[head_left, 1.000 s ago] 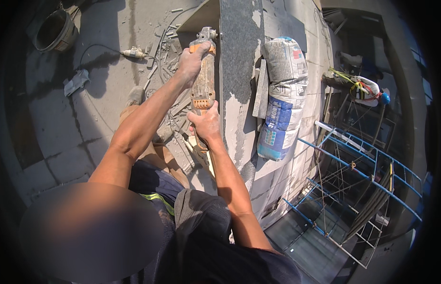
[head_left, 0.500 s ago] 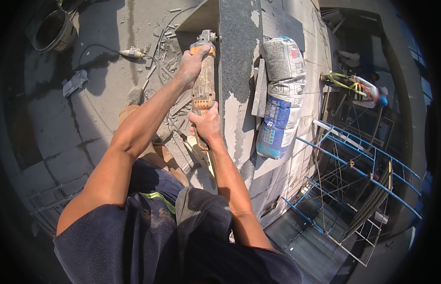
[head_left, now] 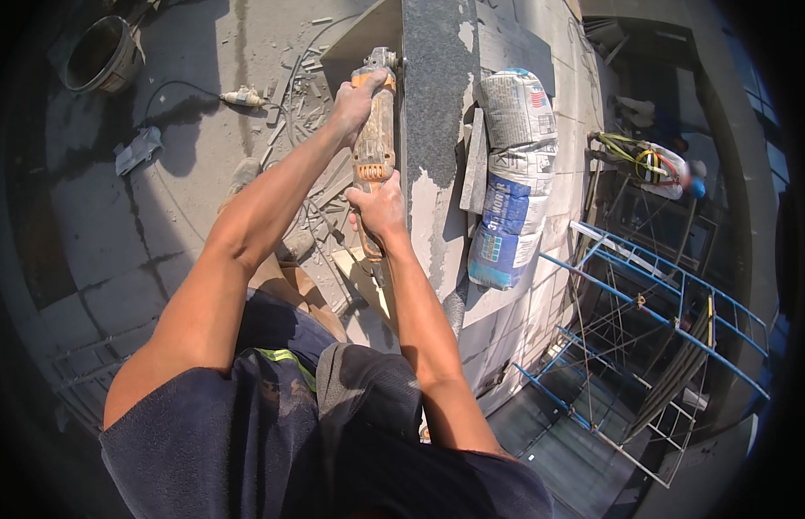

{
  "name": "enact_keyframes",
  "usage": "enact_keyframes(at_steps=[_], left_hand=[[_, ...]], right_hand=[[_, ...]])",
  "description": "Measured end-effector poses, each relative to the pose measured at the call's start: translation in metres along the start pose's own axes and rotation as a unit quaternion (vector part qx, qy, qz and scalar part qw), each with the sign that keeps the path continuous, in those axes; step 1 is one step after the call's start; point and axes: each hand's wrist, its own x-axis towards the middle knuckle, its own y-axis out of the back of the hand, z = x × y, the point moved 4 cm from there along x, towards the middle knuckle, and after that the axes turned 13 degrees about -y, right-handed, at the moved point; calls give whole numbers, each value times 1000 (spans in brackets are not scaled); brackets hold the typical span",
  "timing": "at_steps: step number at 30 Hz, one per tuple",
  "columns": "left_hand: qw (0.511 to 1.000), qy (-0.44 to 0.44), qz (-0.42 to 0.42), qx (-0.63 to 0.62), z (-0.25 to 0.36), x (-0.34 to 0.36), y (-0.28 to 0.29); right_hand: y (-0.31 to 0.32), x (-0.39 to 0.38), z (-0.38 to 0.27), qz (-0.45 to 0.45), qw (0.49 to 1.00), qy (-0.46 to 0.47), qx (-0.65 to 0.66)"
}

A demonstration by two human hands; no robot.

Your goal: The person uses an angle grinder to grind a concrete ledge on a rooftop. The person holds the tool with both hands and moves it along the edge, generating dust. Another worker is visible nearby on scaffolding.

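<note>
Both my hands hold a dusty orange angle grinder (head_left: 373, 138). My left hand (head_left: 357, 105) is wrapped round its front end, just behind the metal head. Near the cord end, my right hand (head_left: 382, 208) grips the rear handle. The grinder's head reaches the left edge of a dark grey stone slab (head_left: 433, 104); the disc itself is mostly hidden there, so I cannot tell whether it touches. From the rear handle a power cord runs down beside my right wrist.
A mortar bag (head_left: 511, 186) lies right of the slab, against a stone offcut (head_left: 475, 164). Broken strips (head_left: 312, 95), a cable connector (head_left: 243, 97) and a bucket (head_left: 102, 56) are on the left. Blue scaffolding (head_left: 645, 294) and a helmeted person (head_left: 666, 177) are at lower level, right.
The grinder and both hands have shifted slightly farther away along the slab's edge. The person at right has moved a little.
</note>
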Motion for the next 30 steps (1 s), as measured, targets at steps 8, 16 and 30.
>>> enact_keyframes(at_steps=[8, 16, 30], left_hand=[[1000, -19, -7, -13, -3, -11, 1], [999, -11, -30, -18, -5, -40, 4], [1000, 0, -25, 1, 3, -12, 0]], right_hand=[[-1, -15, 5, 3, 1000, -3, 9], [2, -44, 17, 3, 1000, -24, 15], [0, -14, 5, 18, 1000, -13, -16]])
